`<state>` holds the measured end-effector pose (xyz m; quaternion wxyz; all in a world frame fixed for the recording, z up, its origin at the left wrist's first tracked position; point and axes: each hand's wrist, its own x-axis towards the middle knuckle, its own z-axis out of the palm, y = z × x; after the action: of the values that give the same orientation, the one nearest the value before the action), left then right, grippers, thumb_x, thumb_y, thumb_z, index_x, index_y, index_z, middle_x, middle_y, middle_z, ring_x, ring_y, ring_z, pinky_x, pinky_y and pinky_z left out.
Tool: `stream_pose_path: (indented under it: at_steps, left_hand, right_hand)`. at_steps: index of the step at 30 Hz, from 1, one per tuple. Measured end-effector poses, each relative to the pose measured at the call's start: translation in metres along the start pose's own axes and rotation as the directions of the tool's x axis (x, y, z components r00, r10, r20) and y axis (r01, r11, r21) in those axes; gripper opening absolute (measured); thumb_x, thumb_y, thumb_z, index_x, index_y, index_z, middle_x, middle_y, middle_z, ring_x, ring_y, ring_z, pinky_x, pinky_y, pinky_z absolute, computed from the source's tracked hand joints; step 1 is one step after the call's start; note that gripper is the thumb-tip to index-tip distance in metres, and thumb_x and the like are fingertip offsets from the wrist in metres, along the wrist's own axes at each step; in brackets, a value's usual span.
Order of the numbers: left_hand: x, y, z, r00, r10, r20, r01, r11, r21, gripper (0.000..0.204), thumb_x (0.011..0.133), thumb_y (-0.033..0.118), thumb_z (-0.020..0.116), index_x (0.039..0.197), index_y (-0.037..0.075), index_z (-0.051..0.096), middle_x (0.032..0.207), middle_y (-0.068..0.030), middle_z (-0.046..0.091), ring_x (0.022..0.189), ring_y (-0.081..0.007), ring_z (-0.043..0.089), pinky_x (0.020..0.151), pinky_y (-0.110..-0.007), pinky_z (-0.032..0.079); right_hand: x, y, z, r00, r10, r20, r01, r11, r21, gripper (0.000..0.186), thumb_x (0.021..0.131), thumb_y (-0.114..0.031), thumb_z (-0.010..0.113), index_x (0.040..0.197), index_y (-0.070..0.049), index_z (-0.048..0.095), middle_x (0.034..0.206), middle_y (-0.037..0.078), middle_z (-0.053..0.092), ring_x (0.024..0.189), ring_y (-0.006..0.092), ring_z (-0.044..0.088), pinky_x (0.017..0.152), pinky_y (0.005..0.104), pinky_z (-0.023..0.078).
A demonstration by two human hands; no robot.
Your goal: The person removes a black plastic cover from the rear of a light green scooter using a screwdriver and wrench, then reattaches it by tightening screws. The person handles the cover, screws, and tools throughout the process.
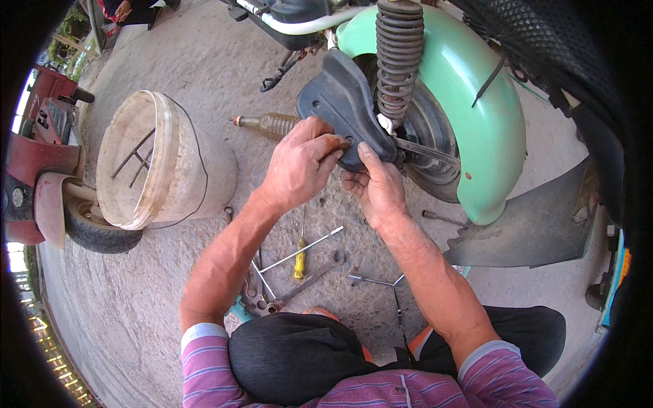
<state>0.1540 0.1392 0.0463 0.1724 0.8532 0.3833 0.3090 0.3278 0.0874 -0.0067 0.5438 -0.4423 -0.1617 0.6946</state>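
Note:
At the centre, my left hand (pixel 299 163) has its fingers pinched at a hole on the dark plastic cover (pixel 337 95); whatever small thing they hold is hidden. My right hand (pixel 374 187) grips the cover's lower edge, thumb on its face and fingers curled beneath. The cover sits beside a coiled shock absorber (pixel 398 47) and a mint-green rear mudguard (pixel 490 115) over the wheel. A bottle (pixel 265 124) lies on the ground behind my left hand. Below my hands lie a yellow-handled screwdriver (pixel 299 262), a T-wrench (pixel 303 248) and other wrenches (pixel 303 285).
A white bucket (pixel 204 177) holding metal bars stands at left, before a red scooter (pixel 37 183). Another person (pixel 129 13) is at top left. A dark rubber mat (pixel 524 231) lies at right, with a socket wrench (pixel 442 221) beside it and another tool (pixel 371 280) near my knees.

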Motion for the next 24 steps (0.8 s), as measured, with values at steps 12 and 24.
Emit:
stream_pose_path:
  at_steps: [12,24]
  left_hand:
    - [0.012,0.013,-0.005,0.969,-0.231,0.083,0.234,0.972,-0.026,0.018,0.087,0.007,0.076,0.105,0.002,0.077,0.103,-0.0153,0.067,0.099,-0.0326,0.068,0.087,-0.042,0.055]
    - [0.052,0.014,-0.019,0.868,-0.381,0.320,0.392,0.919,0.030,0.023,0.083,0.010,0.076,0.103,0.000,0.076,0.098,-0.0168,0.072,0.093,-0.0336,0.073,0.084,-0.045,0.056]
  right_hand:
    - [0.000,0.000,0.000,1.000,0.004,0.002,-0.004,1.000,-0.021,0.042,0.100,-0.045,0.073,0.117,-0.007,0.068,0.097,0.003,0.072,0.081,0.0152,0.070,0.072,0.0305,0.058]
    - [-0.001,-0.001,0.005,0.997,-0.026,-0.069,0.025,0.999,-0.025,0.038,0.101,-0.041,0.073,0.111,-0.004,0.070,0.089,0.003,0.070,0.070,0.0123,0.067,0.060,0.0283,0.056]
